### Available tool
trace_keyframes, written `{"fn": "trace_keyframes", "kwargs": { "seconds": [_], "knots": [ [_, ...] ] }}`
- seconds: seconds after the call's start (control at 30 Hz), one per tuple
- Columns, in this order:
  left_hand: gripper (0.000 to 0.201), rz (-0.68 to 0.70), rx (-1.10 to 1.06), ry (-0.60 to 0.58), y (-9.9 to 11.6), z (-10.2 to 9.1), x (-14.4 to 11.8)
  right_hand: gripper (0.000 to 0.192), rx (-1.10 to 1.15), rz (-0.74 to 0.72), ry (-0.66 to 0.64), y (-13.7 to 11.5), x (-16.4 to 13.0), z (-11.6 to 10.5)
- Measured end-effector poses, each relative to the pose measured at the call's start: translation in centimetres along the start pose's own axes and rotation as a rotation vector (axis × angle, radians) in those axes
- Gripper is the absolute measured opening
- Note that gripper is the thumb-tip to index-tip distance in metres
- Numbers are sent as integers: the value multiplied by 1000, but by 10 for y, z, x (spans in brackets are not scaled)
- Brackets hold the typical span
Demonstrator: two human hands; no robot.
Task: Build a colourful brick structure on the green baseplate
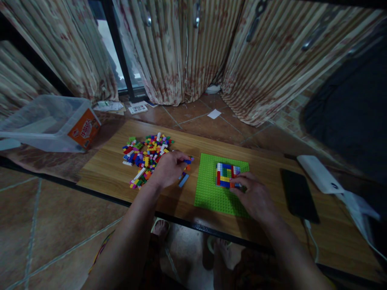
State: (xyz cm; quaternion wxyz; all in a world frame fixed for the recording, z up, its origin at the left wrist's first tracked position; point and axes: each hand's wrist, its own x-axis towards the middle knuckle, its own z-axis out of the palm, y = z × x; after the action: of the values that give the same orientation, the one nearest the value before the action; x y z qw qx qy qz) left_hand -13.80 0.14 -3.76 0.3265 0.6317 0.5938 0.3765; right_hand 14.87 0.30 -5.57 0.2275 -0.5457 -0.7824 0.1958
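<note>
The head view looks down on a low wooden table where the left hand rests curled at the edge of a loose pile of coloured bricks, its fingers closed narrowly about a small blue brick at the fingertips; the right hand lies on the green baseplate, fingers bent down against the lower right corner of the small brick build, though whether it pinches a piece there cannot be told. The build sits on the upper right part of the baseplate, touching it. To seat a brick well, I judge it best to line its studs square with the row below and press straight down while the other hand steadies the plate, lest it skid on the smooth wood. A few stray bricks lie between pile and plate, in the path of a hand crossing over; a black phone lies just right of the plate with a white power bank beyond it, their cable trailing off the edge; a clear plastic tub stands well apart on the floor to the left.
</note>
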Motion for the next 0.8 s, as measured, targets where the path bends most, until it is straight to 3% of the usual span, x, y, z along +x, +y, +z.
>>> {"fn": "trace_keyframes", "kwargs": {
  "seconds": [0.23,0.47,0.8],
  "knots": [
    [19,10,13,-4,-4,0,0,20,97,45,27,-2,0,-13],
    [19,4,26,-1,-4,0,1,44,-4,327,169,5,7,-12],
    [21,2,72,10,-2,-1,0,47,-82,290,102,13,4,4]
  ]
}}
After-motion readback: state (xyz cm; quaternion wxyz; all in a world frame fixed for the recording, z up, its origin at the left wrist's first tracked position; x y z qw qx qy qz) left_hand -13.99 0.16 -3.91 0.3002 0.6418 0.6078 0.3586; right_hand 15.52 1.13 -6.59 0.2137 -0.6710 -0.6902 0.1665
